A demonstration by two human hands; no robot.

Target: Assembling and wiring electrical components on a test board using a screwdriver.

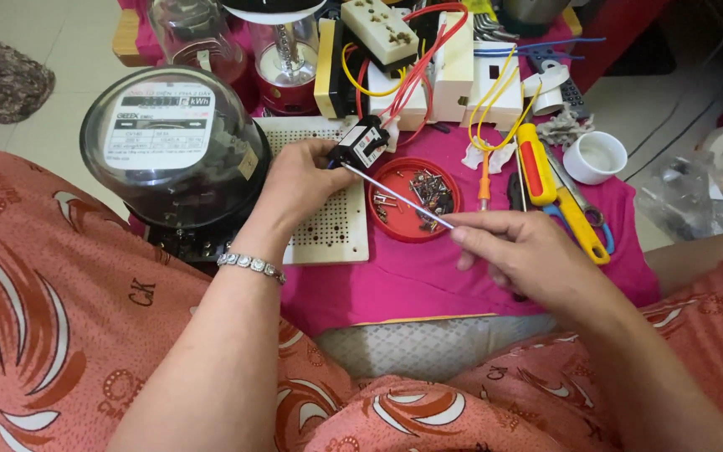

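Covering low table (131, 38): pink cloth (428, 272); pale tiled floor (35, 25) w/ rag (6, 81).

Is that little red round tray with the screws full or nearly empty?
Partly filled: the red tray holds a loose heap of screws toward its right side, with bare red floor showing on the left.

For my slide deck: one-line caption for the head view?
Left hand holds a small black breaker; right hand drives a screwdriver into it.
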